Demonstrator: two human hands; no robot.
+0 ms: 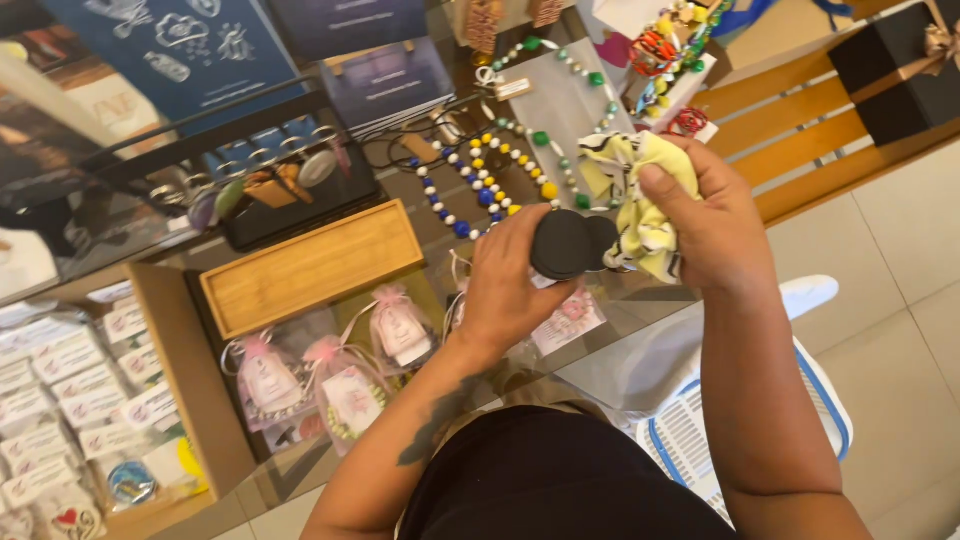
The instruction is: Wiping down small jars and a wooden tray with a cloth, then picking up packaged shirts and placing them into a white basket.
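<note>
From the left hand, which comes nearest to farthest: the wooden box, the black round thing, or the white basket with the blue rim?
1. Black round object: held in the left hand.
2. Shallow wooden box: to its left.
3. White basket with blue rim: lower right, on the floor.
</note>
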